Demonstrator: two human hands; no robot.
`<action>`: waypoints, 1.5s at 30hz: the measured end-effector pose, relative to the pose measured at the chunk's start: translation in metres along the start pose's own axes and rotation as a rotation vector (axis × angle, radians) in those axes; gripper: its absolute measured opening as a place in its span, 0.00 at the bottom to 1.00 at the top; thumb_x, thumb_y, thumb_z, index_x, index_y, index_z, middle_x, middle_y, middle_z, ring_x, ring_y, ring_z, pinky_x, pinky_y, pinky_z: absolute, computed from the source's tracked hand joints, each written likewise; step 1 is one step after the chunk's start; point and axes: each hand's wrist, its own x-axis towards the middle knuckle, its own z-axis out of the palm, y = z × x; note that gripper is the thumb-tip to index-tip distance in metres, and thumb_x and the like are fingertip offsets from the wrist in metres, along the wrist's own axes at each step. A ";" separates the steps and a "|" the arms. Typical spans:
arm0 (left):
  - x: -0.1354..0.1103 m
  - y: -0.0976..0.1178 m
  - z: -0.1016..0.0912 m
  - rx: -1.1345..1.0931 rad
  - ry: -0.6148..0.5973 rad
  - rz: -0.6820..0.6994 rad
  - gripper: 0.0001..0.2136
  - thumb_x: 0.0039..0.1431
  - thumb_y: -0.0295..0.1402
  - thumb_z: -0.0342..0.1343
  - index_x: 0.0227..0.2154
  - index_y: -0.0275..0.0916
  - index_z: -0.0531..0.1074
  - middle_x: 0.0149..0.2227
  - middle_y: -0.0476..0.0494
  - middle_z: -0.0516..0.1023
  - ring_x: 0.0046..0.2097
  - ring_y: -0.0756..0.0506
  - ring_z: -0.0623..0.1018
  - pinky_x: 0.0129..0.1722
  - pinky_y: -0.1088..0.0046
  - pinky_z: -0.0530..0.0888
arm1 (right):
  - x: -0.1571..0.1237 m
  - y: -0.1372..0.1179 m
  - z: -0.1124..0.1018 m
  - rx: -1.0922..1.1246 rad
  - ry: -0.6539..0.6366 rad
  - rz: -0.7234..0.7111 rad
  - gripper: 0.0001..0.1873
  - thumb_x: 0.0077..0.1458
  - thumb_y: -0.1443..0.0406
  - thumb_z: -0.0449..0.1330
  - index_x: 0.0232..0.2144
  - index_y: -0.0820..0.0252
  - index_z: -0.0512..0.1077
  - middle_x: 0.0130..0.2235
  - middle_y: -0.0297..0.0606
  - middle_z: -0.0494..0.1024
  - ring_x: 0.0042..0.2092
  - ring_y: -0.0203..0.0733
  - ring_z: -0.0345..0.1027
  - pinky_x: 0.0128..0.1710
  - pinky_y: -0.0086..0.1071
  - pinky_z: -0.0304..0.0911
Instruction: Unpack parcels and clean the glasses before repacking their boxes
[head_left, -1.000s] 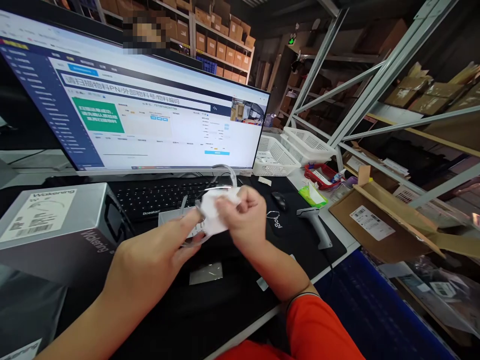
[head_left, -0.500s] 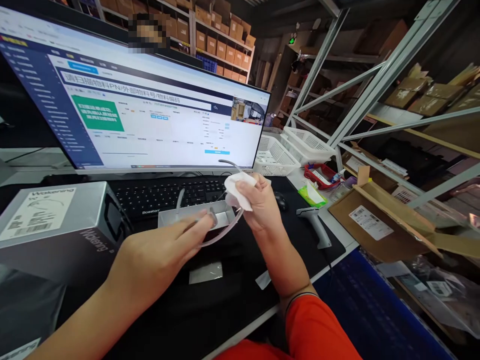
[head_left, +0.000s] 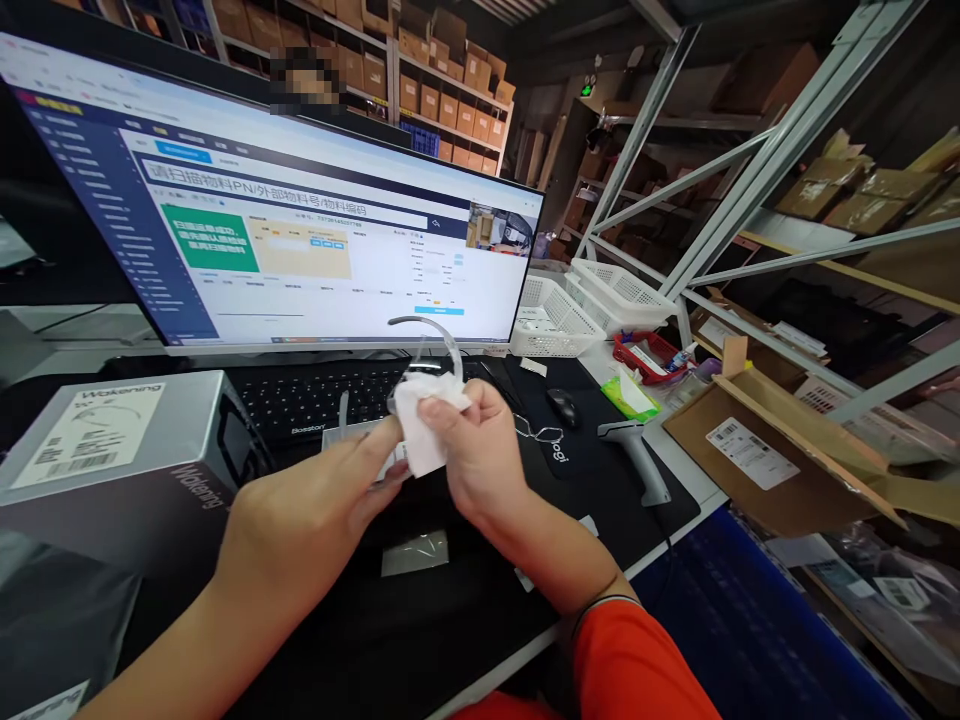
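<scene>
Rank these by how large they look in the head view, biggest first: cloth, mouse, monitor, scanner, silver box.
1. Monitor
2. Silver box
3. Cloth and scanner: too alike to rank
4. Mouse

White cloth [head_left: 422,445] partly hid clear frame [head_left: 454,352]. Left hand [head_left: 311,500] partly hid small box [head_left: 354,432]. Left edge cut off silver box [head_left: 142,520]. Finer text on monitor [head_left: 300,240] was illegible.

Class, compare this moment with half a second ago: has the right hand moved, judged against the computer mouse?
Yes: the right hand has moved leftward, away from the computer mouse and closer to the left hand.
</scene>
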 end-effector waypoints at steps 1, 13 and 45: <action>0.000 0.003 0.002 0.008 0.002 0.023 0.15 0.75 0.28 0.55 0.60 0.45 0.73 0.40 0.49 0.89 0.30 0.48 0.84 0.25 0.70 0.67 | 0.004 -0.005 -0.003 0.049 -0.002 0.045 0.41 0.38 0.50 0.81 0.22 0.53 0.49 0.23 0.25 0.62 0.27 0.33 0.58 0.28 0.29 0.63; 0.001 0.013 -0.014 0.105 0.031 -0.039 0.10 0.77 0.29 0.49 0.48 0.40 0.76 0.31 0.49 0.84 0.24 0.49 0.78 0.23 0.69 0.63 | -0.018 0.012 0.010 0.089 -0.032 0.017 0.41 0.35 0.54 0.85 0.42 0.48 0.62 0.33 0.26 0.78 0.32 0.37 0.73 0.37 0.32 0.75; 0.002 -0.001 -0.005 0.099 0.097 0.128 0.10 0.79 0.28 0.46 0.52 0.38 0.73 0.41 0.44 0.89 0.29 0.48 0.83 0.26 0.72 0.69 | -0.013 -0.021 0.003 0.179 -0.140 0.380 0.22 0.21 0.67 0.87 0.22 0.57 0.83 0.26 0.28 0.83 0.29 0.34 0.74 0.36 0.29 0.74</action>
